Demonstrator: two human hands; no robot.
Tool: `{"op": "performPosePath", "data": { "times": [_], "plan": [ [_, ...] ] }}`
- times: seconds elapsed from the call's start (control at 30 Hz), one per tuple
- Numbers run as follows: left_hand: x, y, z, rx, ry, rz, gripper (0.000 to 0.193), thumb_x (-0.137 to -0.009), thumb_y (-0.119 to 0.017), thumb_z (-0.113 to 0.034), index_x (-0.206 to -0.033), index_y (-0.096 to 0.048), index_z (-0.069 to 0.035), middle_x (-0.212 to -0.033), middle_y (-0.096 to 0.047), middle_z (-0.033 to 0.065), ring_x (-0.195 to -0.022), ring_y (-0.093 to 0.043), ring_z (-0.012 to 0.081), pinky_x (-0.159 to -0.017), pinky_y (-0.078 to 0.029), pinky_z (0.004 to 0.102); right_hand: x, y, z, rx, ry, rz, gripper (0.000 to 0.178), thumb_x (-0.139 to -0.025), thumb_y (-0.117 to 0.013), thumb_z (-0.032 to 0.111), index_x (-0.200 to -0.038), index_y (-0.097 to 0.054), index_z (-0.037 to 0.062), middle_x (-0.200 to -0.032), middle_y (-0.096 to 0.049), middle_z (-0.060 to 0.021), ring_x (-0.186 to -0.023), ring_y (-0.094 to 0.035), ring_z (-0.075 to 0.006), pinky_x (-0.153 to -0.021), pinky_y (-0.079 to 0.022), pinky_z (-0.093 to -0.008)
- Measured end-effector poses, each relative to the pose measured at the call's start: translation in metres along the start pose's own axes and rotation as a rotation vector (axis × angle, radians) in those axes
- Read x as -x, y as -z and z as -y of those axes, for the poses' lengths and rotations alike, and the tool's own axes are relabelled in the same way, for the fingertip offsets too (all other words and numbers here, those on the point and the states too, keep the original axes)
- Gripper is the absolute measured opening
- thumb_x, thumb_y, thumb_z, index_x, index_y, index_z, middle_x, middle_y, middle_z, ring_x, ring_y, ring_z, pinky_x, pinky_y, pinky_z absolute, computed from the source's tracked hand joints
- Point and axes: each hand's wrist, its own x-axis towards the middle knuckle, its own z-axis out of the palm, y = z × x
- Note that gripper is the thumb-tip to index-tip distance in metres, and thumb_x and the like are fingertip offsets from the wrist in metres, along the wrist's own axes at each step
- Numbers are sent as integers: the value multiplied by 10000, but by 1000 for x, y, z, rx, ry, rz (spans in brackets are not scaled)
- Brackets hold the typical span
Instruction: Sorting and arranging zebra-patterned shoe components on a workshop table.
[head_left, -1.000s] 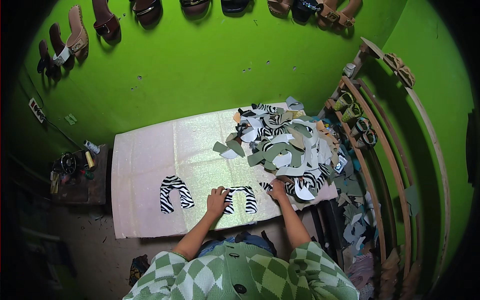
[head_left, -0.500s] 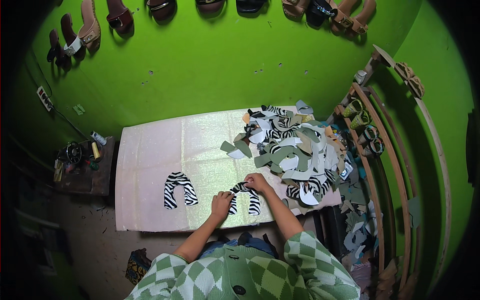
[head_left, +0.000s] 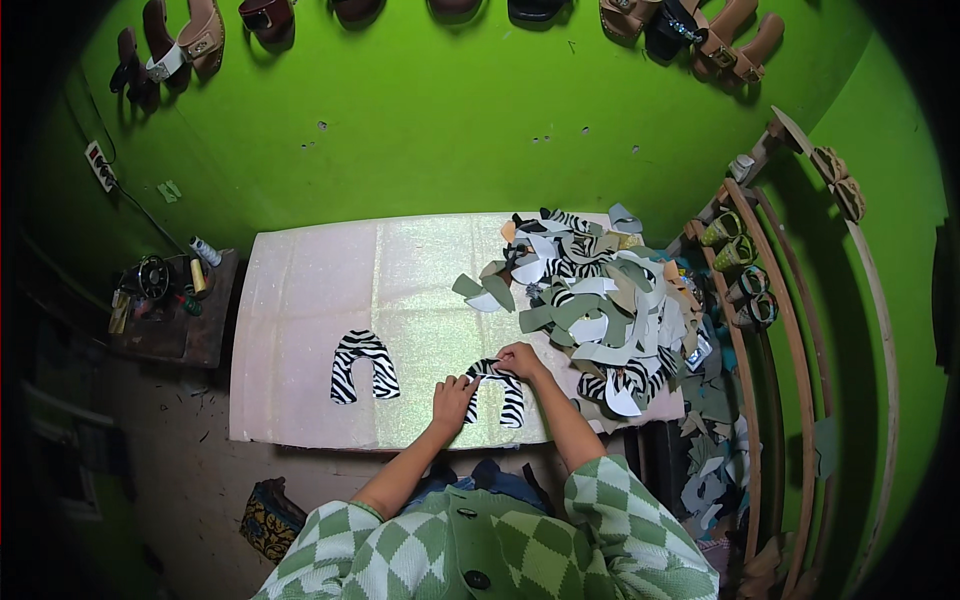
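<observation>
A zebra-striped, horseshoe-shaped shoe-upper piece [head_left: 512, 408] lies near the table's front edge with its opening towards me. My right hand [head_left: 519, 362] pinches its curved top from the right. On the other side, my left hand [head_left: 453, 402] has its fingers closed on the piece's upper left edge, the thumb close to my right fingertips. Part of the curve is covered by my fingers. To the left, a second zebra-striped upper piece [head_left: 351, 352] of the same shape lies flat, touched by neither hand.
A heap of grey, white and zebra-striped offcuts [head_left: 600, 315] covers the right of the pale, shiny-covered table [head_left: 310, 290]. Wooden racks with sandals [head_left: 735, 250] stand at right. A small dark side table [head_left: 190, 325] holds thread spools. More sandals [head_left: 205, 35] hang on the green wall.
The view has shifted slightly, so the wall and table sit differently in it. My left fingers have moved a little up the piece's left edge; my right hand keeps its pinch.
</observation>
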Motion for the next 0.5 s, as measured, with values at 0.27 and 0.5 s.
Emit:
{"op": "performPosePath", "data": {
  "times": [0.27,0.5],
  "plan": [
    [-1,-5,-1,-31,-22,-11,521,-771,-517,-69,-1266,-483,-227,-993,-512,21,-933,-481,196,-782,-379,334,-5,0,-3,96,25,-1,268,-583,-808,186,-783,-685,57,-675,-642,-75,-599,-585,-138,-592,-473,-260],
    [-4,-6,-2,-69,-25,-42,555,-761,-534,-80,-1287,-464,-243,-984,-493,33,-915,-460,200,-770,-363,336,-3,-3,2,139,4,-40,255,-572,-806,176,-768,-687,66,-678,-646,-79,-605,-601,-154,-599,-482,-268]
  ]
}}
